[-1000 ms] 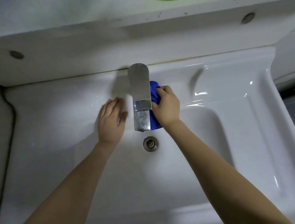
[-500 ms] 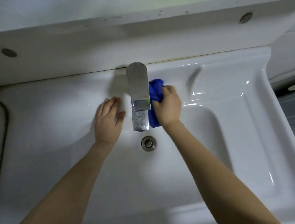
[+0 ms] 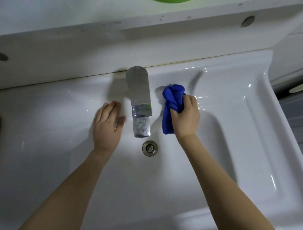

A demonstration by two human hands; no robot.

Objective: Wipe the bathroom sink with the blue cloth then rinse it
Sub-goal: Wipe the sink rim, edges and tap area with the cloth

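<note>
The white bathroom sink [image 3: 246,147] fills the view from above. My right hand [image 3: 186,117] grips a bunched blue cloth [image 3: 172,101] and presses it on the sink's back ledge, just right of the chrome faucet [image 3: 139,101]. My left hand [image 3: 106,124] rests flat on the ledge left of the faucet, fingers straight. Below the spout sits the round metal drain [image 3: 149,148]. No water runs from the spout.
A white shelf [image 3: 114,29] overhangs the back of the sink, with a green object [image 3: 170,1] at the top edge. Round metal fittings [image 3: 247,21] sit in the wall panel. A grey floor [image 3: 293,111] shows at the far right.
My right hand has slid the blue cloth to the right, away from the faucet's side, along the back ledge. My left hand has stayed in place.
</note>
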